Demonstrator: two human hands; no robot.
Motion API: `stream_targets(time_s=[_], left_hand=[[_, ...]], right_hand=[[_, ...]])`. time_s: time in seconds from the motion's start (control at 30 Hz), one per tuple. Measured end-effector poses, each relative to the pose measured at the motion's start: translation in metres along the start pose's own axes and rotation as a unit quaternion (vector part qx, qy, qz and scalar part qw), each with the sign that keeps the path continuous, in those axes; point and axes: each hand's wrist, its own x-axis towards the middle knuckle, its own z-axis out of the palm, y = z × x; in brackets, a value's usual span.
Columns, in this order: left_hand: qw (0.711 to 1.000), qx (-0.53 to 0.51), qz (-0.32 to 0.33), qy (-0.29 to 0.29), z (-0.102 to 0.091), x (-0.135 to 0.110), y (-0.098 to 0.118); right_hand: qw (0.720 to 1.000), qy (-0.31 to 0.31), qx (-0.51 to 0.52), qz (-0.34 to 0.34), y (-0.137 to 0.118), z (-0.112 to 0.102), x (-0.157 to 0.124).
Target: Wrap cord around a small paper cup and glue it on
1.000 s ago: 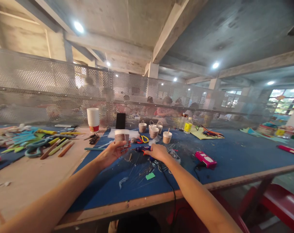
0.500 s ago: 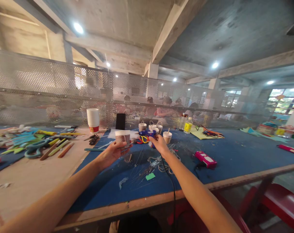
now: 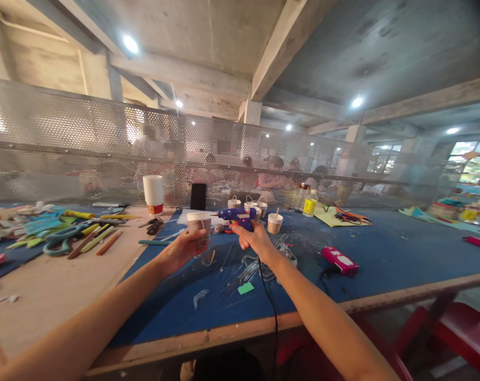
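My left hand [image 3: 181, 248] is closed round a small paper cup [image 3: 199, 223] with a brown band, held upright above the blue table mat [image 3: 375, 248]. My right hand [image 3: 253, 238] grips a blue hot glue gun [image 3: 234, 215], lifted off the mat with its nozzle pointing left toward the cup's rim. The gun's black cord [image 3: 270, 307] hangs down from my right hand over the table's front edge. Thin glue strings and a coil of white cord [image 3: 264, 264] lie on the mat below my hands.
Several small cups with handles [image 3: 251, 205] stand behind the gun. A stack of white cups [image 3: 153, 193], a black phone [image 3: 197, 196], a pink device [image 3: 340, 260], bottles [image 3: 310, 202] and, at left, coloured strips and scissors [image 3: 61, 238] lie about. A perforated metal screen [image 3: 65, 148] backs the table; people sit beyond it.
My right hand has picked the glue gun up from the mat and raised it, turning its nozzle toward the cup. My left hand has kept the cup almost still.
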Motion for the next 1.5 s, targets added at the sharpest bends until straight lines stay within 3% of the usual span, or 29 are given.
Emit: stream_targets(time_s=[0.27, 0.53, 1.5], left_hand=[[1.0, 0.009, -0.011, 0.006, 0.007, 0.0, 0.0], [0.999, 0.019, -0.005, -0.031, 0.002, 0.002, -0.003], [0.999, 0.022, -0.005, -0.038, -0.002, 0.004, -0.007]], right_hand=[[0.986, -0.009, -0.164, -0.04, 0.001, 0.005, -0.008], [0.96, -0.002, -0.269, -0.074, 0.002, 0.005, -0.008], [0.903, 0.027, -0.401, -0.154, 0.011, 0.002, -0.005]])
